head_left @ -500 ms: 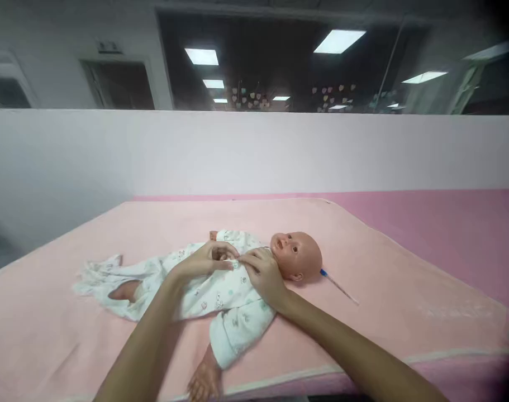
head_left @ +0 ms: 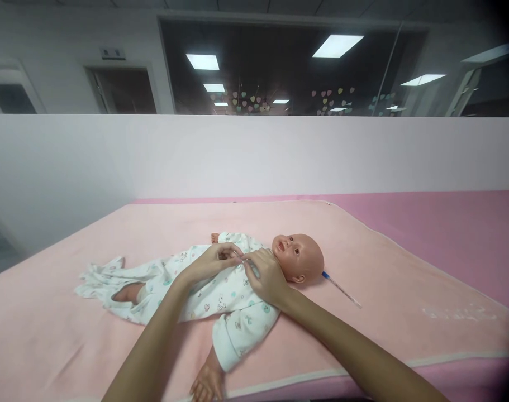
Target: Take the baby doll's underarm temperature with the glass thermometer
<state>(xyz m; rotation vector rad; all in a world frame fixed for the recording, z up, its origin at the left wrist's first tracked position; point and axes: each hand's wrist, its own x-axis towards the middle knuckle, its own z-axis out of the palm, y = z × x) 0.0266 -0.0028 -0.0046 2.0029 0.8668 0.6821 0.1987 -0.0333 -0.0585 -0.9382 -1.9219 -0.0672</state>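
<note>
— What do we have on the far left?

— The loose legs of the doll's white printed romper [head_left: 195, 290] trail out over the pink blanket [head_left: 384, 262], with one bare doll leg showing through the open lower part. The baby doll [head_left: 298, 258] lies on its back across the blanket, feet to the left, head to the right.

— And our hands?

— Our left hand [head_left: 210, 261] comes in over the doll's chest, fingers curled together and pinching the romper's front edge near the neckline. Our right hand [head_left: 267, 276] sits just beside it, touching it, fingers likewise closed on the fabric at the collar, right under the doll's chin. Both hands grip cloth; we cannot tell whether a snap or button lies between the fingertips.

— Anything below them?

— The doll's near arm, in its sleeve, sticks out toward us, its bare hand [head_left: 208, 384] at the blanket's front edge.

— And farther right?

— Just beyond the doll's head a thin thermometer [head_left: 340, 287] with a blue tip lies flat on the blanket, the tip touching or nearly touching the head. Past that, the darker pink mattress [head_left: 447, 229] runs to the white wall [head_left: 254, 156].
</note>
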